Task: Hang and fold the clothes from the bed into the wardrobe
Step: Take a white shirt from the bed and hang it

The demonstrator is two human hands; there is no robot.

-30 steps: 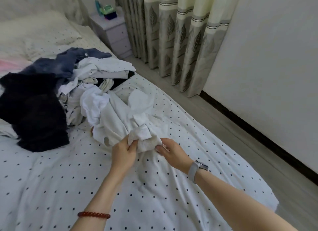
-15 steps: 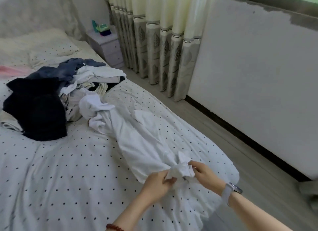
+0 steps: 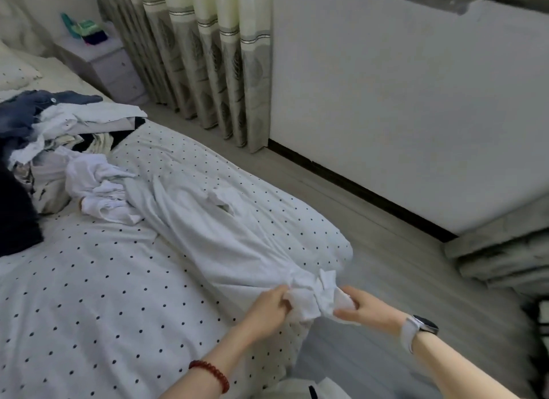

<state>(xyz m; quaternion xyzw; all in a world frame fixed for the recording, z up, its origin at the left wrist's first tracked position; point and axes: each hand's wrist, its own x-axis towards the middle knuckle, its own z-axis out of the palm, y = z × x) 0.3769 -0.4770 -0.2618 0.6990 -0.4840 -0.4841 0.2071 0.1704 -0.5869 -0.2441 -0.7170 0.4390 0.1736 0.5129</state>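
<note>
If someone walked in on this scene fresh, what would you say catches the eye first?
First, the long white garment stretched across the dotted bed, with both hands gripping its bunched end at the bed's near corner: left hand, right hand. Next, the jumbled pile of clothes at the far left, dark and white pieces mixed. Behind it, leaf-patterned curtains hang to the floor.

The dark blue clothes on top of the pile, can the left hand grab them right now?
Probably not. The left hand is busy pinching the white garment by the near bed corner, and the dark blue clothes lie far up the bed.
</note>
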